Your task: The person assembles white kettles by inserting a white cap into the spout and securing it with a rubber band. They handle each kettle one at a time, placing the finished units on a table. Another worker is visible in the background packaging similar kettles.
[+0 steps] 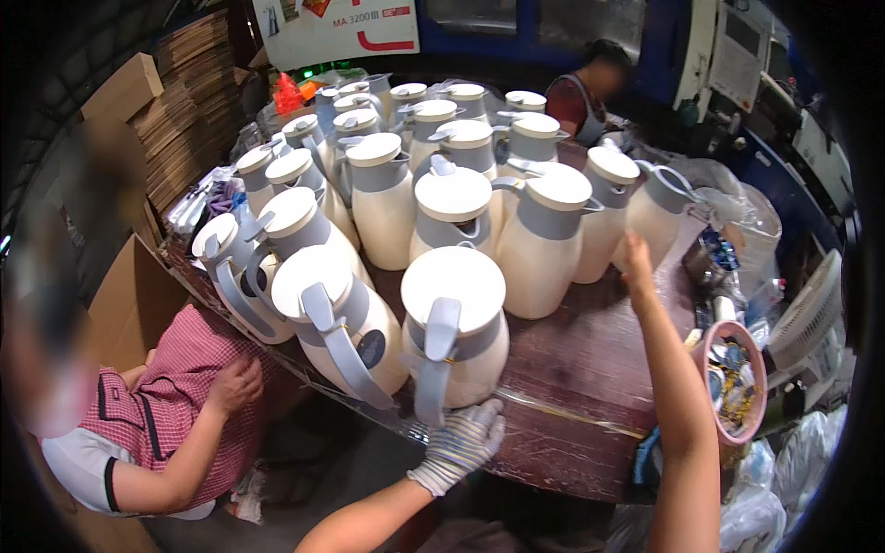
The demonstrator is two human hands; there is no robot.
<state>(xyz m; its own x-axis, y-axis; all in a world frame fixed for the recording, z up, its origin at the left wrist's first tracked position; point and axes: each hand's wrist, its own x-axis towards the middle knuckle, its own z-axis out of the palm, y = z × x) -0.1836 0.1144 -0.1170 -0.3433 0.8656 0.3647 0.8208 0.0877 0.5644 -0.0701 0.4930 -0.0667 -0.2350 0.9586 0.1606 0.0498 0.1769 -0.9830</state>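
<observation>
My left hand (464,447), in a striped grey-white knit glove, is at the table's front edge by the base of the nearest jug (454,290). Its fingers are stretched out, not wrapped round the jug. That jug is cream with a white lid and grey handle, which points toward me. My bare right hand (637,267) reaches far right, fingers extended against the lower side of a jug without a lid (656,217). The fingers' far side is hidden. Several similar lidded jugs (544,244) stand upright in a crowded group on the dark red-brown table (572,396).
A pink basket (759,405) of small parts stands at the table's right edge, near a metal container (710,258) and clear plastic bags (765,488). A person in a checked apron (175,396) sits left; another person (572,101) is behind the jugs. Flattened cardboard (189,101) is stacked back left.
</observation>
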